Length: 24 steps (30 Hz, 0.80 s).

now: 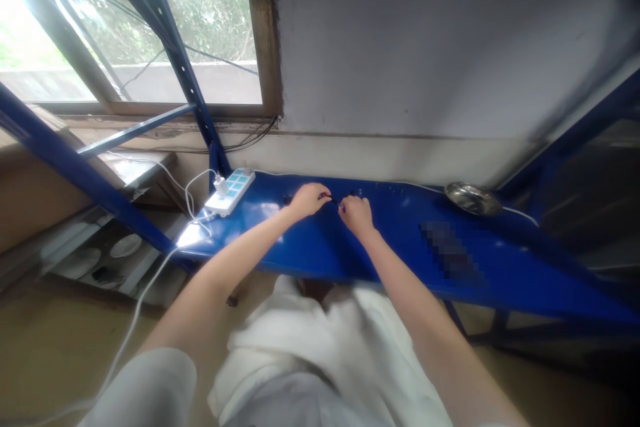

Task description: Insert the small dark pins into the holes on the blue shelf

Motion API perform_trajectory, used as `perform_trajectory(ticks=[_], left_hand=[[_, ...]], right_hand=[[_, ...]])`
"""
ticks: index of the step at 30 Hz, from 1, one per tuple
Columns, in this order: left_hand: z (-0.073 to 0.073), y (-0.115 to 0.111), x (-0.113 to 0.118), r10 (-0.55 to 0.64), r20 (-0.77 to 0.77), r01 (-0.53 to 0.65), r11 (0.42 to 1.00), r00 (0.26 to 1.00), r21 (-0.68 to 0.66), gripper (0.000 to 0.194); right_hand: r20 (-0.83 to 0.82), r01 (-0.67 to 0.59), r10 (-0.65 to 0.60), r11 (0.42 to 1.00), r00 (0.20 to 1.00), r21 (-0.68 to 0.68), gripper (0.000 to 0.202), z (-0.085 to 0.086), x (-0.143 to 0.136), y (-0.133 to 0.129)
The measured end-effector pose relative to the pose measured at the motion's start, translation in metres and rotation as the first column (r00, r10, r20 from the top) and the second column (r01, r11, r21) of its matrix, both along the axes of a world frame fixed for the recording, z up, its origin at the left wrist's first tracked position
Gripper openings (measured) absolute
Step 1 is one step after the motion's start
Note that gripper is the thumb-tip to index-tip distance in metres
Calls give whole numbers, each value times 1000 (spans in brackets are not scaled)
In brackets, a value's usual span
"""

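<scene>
Over the blue shelf (310,253), my left hand (309,200) is closed, its thumb and fingers pinching a small thin black piece (331,198). That piece points toward my right hand (357,215), whose fingers are also closed, at the other end of it. The fingers cover much of the piece, and its kind cannot be made out. Small dark bits lie behind and beside both hands, too small to name.
A white power strip (231,192) with a plugged-in charger (220,185) stands at the left. At the right lie a shiny metal dish (473,198) and a blurred-out dark rectangle (450,250). Blue uprights (170,33) flank the shelf; a wall rises behind.
</scene>
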<state>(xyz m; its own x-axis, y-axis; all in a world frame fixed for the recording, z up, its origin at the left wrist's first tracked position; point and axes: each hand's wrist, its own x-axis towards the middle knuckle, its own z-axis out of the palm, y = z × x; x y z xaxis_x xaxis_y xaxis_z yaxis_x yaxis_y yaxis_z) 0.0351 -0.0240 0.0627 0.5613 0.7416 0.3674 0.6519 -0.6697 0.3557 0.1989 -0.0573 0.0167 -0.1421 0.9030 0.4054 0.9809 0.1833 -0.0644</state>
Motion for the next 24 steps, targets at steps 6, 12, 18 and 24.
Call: perform_trajectory(ticks=[6,12,18,24], left_hand=[[2,-5,1,-22,-66,19,999,998,-40,23],[12,19,-5,53,-233,-42,998,971,52,21],[1,44,-18,214,-470,-237,972,856,12,12],[-4,46,-26,267,-499,-283,958,824,46,16]], right_hand=[[-57,-55,55,998,997,-5,19,5,-11,-4],[-241,-13,8,1000,971,-19,30,-7,-11,-6],[-247,-40,13,993,969,-107,19,-9,-5,-15],[-246,-38,4,991,969,-132,20,-11,2,-18]])
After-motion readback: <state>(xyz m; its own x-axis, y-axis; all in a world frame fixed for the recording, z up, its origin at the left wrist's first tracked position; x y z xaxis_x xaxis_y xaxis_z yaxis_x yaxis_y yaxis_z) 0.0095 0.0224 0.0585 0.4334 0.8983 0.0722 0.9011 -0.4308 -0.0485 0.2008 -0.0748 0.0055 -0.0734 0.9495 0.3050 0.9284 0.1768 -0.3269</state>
